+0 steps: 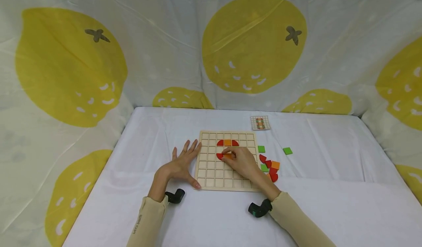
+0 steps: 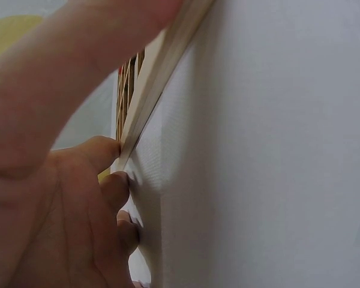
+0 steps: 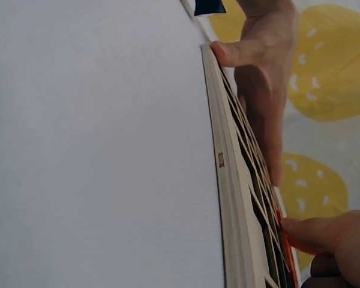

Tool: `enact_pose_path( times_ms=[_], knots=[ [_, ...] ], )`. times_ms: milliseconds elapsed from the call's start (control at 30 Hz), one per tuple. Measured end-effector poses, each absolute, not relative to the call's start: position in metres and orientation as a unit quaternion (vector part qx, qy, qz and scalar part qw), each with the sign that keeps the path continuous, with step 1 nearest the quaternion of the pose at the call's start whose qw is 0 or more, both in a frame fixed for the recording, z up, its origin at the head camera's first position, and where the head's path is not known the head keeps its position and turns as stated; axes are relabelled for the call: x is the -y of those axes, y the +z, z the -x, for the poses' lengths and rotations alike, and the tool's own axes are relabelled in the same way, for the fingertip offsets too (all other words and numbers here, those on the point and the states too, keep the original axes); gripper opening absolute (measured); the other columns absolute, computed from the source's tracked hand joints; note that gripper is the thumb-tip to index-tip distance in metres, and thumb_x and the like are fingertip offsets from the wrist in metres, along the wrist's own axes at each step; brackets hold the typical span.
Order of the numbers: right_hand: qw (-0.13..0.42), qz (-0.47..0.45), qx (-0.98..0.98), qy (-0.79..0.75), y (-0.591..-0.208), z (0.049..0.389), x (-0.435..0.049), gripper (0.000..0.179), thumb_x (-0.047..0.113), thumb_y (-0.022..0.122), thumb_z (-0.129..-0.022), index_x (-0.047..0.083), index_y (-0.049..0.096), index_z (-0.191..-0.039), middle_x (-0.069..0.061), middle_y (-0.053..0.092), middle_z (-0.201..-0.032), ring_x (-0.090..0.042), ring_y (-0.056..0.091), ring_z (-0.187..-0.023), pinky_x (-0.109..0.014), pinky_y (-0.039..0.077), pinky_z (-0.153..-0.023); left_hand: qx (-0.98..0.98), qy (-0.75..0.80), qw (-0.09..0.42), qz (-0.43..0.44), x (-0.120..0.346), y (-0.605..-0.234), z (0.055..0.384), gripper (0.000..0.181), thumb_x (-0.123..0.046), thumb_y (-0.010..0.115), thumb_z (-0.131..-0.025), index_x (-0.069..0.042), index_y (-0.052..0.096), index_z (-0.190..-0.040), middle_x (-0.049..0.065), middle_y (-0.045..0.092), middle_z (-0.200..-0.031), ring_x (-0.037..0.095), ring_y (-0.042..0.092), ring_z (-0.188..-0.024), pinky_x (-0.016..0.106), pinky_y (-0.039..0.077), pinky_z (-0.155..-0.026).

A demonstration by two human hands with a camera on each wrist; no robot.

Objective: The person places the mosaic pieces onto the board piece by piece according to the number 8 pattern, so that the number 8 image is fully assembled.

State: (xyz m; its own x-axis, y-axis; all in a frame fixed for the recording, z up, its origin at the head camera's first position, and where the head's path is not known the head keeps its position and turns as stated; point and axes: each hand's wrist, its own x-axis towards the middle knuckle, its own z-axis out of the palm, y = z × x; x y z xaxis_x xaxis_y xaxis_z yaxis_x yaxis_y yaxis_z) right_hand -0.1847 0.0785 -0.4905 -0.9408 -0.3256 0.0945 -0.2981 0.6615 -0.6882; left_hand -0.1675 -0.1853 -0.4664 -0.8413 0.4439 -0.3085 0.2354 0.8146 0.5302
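Note:
A wooden grid board (image 1: 210, 183) lies on the white-covered table. My left hand (image 1: 180, 165) is spread along its left side, fingertips at the left edge and thumb at the near corner. Over the middle of the grid, the thumb and index finger of my right hand (image 1: 242, 162) are curled around an orange square tile (image 1: 228, 156), partly hidden by the hand. Beside it in the grid sits a red quarter-round tile (image 1: 219, 156). One row farther back, another orange tile (image 1: 228, 142) sits between two red quarter-round tiles. In the right wrist view, the right thumb (image 3: 306, 233) touches the tiles.
Right of the board lie loose red, orange and green tiles (image 1: 265, 168), some overlapping. A green square (image 1: 288, 151) lies farther right. Behind the board is a small pattern card (image 1: 260, 122) with a coloured grid. Lemon-printed cloth (image 1: 165, 56) hangs around the table.

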Motion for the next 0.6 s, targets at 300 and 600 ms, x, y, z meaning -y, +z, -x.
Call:
enact_pose_path(
  times_ms=[300, 600],
  knots=[
    [0.052, 0.159, -0.899, -0.404, -0.488, 0.187, -0.09, 0.023, 0.028, 0.082, -0.09, 0.016, 0.079, -0.109, 0.005, 0.037, -0.058, -0.01, 0.034, -0.054, -0.022, 0.024, -0.053, -0.928, 0.238, 0.222, -0.179, 0.184, -0.464, 0.168, 0.152, -0.044, 0.102, -0.057, -0.01, 0.003, -0.167, 0.014, -0.006, -0.176, 0.042, -0.014, -0.161, 0.078, -0.01, -0.119],
    [0.068, 0.147, -0.892, -0.422, -0.475, 0.179, -0.13, 0.025, 0.02, 0.081, -0.09, 0.013, 0.078, -0.114, 0.005, 0.039, -0.059, -0.009, 0.034, -0.052, -0.021, 0.026, -0.05, -0.929, 0.237, 0.221, -0.177, 0.183, -0.463, 0.168, 0.152, -0.045, 0.102, -0.056, -0.009, 0.004, -0.167, 0.014, -0.006, -0.176, 0.042, -0.014, -0.161, 0.079, -0.01, -0.119]
  ],
)
